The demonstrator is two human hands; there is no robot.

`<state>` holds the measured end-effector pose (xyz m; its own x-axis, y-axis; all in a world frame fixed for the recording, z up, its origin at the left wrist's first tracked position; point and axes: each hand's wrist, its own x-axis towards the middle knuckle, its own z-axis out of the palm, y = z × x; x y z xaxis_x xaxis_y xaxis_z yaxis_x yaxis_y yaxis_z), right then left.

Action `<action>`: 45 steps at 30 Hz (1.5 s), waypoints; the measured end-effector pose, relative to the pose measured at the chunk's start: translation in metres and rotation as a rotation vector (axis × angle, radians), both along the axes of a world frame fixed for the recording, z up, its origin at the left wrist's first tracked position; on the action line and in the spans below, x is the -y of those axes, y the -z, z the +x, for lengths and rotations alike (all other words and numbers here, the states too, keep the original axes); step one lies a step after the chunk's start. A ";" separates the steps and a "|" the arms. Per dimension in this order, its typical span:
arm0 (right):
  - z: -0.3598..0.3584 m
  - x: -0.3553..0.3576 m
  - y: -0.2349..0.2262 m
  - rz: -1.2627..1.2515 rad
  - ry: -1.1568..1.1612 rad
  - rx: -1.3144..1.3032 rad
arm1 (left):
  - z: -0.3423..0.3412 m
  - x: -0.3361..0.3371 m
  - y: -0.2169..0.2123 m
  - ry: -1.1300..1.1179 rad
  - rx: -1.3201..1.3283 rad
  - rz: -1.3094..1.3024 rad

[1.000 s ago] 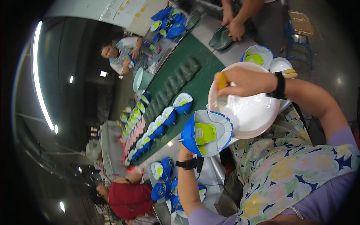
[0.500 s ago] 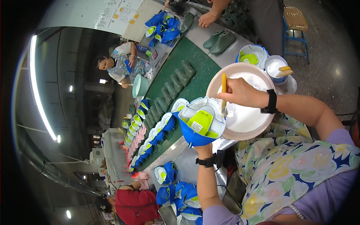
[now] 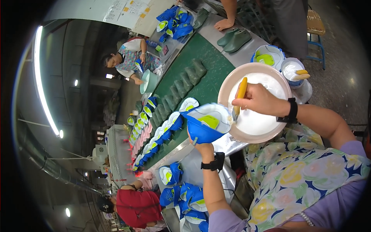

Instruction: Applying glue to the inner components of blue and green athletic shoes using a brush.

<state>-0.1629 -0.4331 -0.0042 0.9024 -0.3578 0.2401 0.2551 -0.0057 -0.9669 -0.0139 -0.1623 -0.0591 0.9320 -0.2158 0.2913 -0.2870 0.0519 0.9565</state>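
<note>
My left hand (image 3: 204, 148) grips a blue shoe upper (image 3: 201, 130) from below, its white lining and lime-green inside facing up. In my right hand (image 3: 259, 99) is a yellow-handled brush (image 3: 242, 89), pointing down with its bristles at the upper's right edge. Directly under and behind my right hand stands a pale pink basin (image 3: 225, 84) of white liquid. Beyond the basin, another blue-and-white upper (image 3: 276, 52) sits beside a small white tub (image 3: 290, 66) with yellow-handled brushes in it.
A green conveyor belt (image 3: 214, 58) carries rows of dark green shoe lasts (image 3: 178, 91) and blue uppers (image 3: 164, 129). More uppers (image 3: 189, 197) are heaped at my lower left. Green lasts (image 3: 236, 40) stand at the far side. Co-workers work across the belt and at lower left.
The upper has tilted and turned in my left hand, with more of its blue outside showing. My right hand and the brush have shifted slightly right in view.
</note>
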 end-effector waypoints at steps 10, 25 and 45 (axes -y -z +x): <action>-0.001 -0.009 -0.027 -0.430 -0.181 0.643 | -0.045 0.013 0.028 1.038 -1.330 -0.715; 0.014 0.012 -0.027 -0.632 -0.135 0.051 | -0.057 0.024 -0.010 0.691 -1.059 -0.605; -0.007 0.026 -0.032 -0.826 -0.324 -0.011 | -0.038 0.017 -0.016 0.443 -0.618 -0.246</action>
<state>-0.1697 -0.4593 0.0282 0.9332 0.1988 0.2994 0.3556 -0.6320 -0.6886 -0.0520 -0.1788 -0.0429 0.7828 -0.6005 -0.1630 0.3885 0.2671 0.8819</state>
